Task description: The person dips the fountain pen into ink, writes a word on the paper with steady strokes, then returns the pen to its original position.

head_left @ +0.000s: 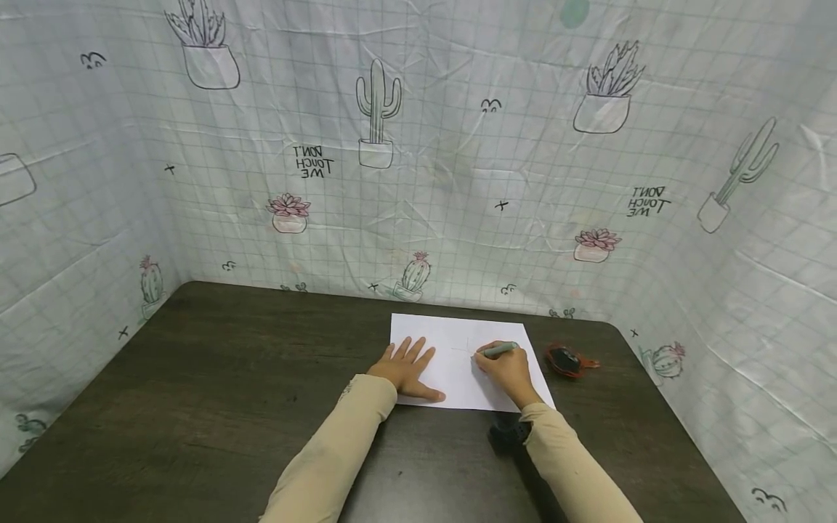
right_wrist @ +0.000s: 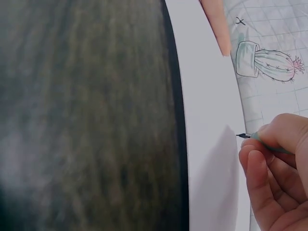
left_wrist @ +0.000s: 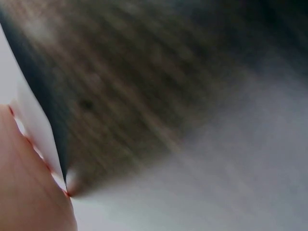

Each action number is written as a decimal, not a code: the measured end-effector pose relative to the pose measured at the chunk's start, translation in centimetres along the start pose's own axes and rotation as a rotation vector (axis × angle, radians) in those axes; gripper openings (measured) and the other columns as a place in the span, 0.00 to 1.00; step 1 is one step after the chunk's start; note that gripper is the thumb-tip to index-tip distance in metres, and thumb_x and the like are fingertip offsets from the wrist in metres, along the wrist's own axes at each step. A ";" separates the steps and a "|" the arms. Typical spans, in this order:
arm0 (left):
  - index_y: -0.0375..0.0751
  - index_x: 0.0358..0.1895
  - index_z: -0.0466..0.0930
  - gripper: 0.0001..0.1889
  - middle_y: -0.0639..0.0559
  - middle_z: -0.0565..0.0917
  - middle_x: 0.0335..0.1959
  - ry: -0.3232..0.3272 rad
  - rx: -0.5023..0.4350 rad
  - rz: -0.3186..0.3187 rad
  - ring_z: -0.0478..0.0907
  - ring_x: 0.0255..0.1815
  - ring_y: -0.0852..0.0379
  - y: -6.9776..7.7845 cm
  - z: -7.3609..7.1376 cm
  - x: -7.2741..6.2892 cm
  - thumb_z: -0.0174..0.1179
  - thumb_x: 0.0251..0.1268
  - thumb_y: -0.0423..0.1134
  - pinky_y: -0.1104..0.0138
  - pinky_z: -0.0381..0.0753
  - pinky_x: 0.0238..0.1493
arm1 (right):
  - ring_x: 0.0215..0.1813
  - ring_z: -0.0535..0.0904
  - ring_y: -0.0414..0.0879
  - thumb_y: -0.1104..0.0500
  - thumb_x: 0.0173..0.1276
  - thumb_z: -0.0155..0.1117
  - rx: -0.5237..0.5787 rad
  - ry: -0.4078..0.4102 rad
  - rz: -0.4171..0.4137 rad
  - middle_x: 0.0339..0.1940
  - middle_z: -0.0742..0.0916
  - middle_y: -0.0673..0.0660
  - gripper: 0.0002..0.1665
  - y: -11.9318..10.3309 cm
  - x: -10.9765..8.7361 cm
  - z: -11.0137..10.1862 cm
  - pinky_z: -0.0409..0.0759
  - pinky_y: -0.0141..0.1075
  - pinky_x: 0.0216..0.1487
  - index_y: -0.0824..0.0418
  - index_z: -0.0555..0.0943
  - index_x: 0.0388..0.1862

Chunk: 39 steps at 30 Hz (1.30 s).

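A white sheet of paper [head_left: 461, 385] lies on the dark table. My left hand [head_left: 407, 369] rests flat on its left part with the fingers spread. My right hand [head_left: 510, 372] pinches a green pen [head_left: 500, 349] over the right part of the sheet. In the right wrist view the pen's dark pointed tip [right_wrist: 243, 135] shows right at the paper, with thumb and fingers curled round the barrel. Thin crossing lines [head_left: 467, 348] are drawn near the middle of the sheet. The left wrist view is blurred and holds only part of the hand [left_wrist: 29, 178] at the paper.
To the right of the sheet lies a small orange-red and black object [head_left: 567, 361]. The brown wood-grain table [head_left: 229, 385] extends far to the left. White cloth [head_left: 445, 174] printed with cacti hangs behind and along both sides. A black device [head_left: 508, 436] sits at my right wrist.
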<state>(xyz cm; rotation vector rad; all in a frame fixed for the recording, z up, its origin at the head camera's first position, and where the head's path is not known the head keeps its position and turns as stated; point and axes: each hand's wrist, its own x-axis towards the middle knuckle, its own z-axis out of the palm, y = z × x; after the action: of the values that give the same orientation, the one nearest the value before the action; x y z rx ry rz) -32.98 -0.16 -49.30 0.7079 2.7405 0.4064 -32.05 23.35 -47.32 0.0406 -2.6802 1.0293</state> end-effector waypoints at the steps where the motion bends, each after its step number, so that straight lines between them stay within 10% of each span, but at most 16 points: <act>1: 0.58 0.78 0.42 0.56 0.56 0.37 0.79 0.000 0.002 -0.003 0.31 0.79 0.51 -0.1 0.1 0.1 0.51 0.48 0.79 0.50 0.32 0.75 | 0.23 0.75 0.41 0.60 0.56 0.68 -0.008 -0.001 -0.003 0.16 0.85 0.49 0.04 0.0 -0.1 -0.1 0.71 0.33 0.28 0.59 0.88 0.29; 39: 0.57 0.78 0.42 0.56 0.55 0.37 0.79 0.008 -0.002 0.011 0.31 0.79 0.50 -0.3 0.2 0.3 0.51 0.48 0.79 0.49 0.33 0.75 | 0.25 0.75 0.41 0.61 0.55 0.71 -0.063 -0.032 -0.096 0.23 0.87 0.51 0.02 0.9 -2.9 -3.1 0.71 0.33 0.25 0.59 0.87 0.28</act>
<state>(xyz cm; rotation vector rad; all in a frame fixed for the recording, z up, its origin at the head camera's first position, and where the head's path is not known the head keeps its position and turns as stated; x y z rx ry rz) -33.26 -0.20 -49.64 0.7229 2.7443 0.4158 -28.62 25.87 -46.47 0.1735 -2.7087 0.9223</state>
